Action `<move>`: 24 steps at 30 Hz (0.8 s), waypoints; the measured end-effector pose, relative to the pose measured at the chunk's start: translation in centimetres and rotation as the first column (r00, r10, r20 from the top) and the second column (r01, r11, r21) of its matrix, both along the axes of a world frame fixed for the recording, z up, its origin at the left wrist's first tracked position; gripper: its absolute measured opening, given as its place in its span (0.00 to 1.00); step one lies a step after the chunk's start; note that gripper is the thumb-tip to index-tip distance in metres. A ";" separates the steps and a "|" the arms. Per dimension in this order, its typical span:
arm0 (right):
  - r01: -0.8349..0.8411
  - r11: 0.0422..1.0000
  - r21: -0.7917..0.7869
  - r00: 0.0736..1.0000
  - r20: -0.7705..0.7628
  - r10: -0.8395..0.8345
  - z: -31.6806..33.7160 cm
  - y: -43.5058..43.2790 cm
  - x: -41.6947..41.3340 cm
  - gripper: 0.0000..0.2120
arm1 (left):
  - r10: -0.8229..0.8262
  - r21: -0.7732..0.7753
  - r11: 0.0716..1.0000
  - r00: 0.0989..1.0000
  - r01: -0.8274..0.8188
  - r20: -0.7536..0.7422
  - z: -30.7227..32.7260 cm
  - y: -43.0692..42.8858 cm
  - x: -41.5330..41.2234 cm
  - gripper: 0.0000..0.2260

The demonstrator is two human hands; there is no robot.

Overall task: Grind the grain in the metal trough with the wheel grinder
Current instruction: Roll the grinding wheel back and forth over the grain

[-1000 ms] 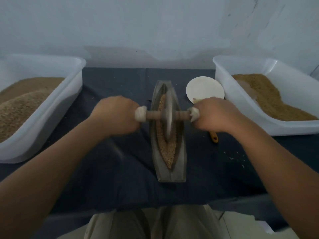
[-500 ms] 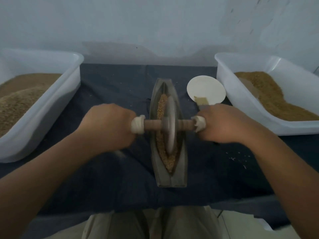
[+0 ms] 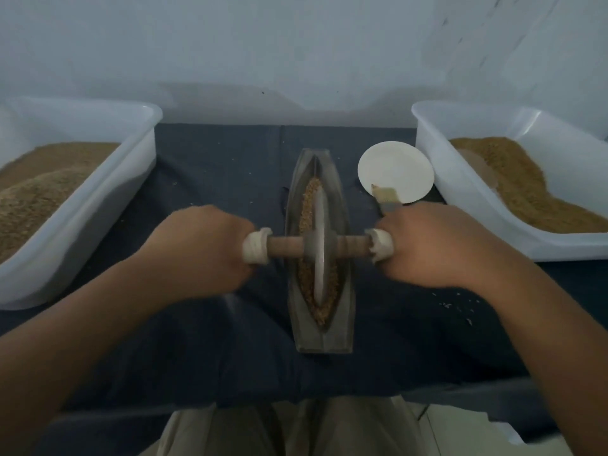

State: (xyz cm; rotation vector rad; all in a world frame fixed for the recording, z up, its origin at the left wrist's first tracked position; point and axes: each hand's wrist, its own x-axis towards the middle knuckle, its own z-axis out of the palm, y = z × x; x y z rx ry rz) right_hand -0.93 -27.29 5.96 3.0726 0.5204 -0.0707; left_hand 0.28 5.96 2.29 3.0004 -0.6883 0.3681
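Observation:
A boat-shaped metal trough [image 3: 345, 311] lies lengthwise on the dark cloth in the middle, holding brown grain [image 3: 309, 199] along its groove. The wheel grinder [image 3: 319, 248], a grey disc on a wooden axle, stands upright in the groove just past the trough's middle. My left hand [image 3: 197, 248] grips the axle's left handle, where a white wrapped collar shows. My right hand [image 3: 427, 245] grips the right handle the same way. Both fists hide the handle ends.
A white tub [image 3: 108, 192] of grain stands at the left, another white tub [image 3: 460, 199] of finer brown meal at the right. A white round dish [image 3: 394, 166] with a small brush [image 3: 385, 197] on it sits beside the trough. Spilled grains [image 3: 457, 307] dot the cloth.
Both hands have pulled the wheel grinder toward me along the trough, from near the far part to around the middle. The brush on the dish is now uncovered.

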 end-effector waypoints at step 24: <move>0.240 0.971 0.015 0.945 0.227 -0.237 -1.0 2.0 9.4 0.13 | 0.223 0.072 0.972 0.975 -0.223 -0.002 2.7 -4.6 9.7 0.13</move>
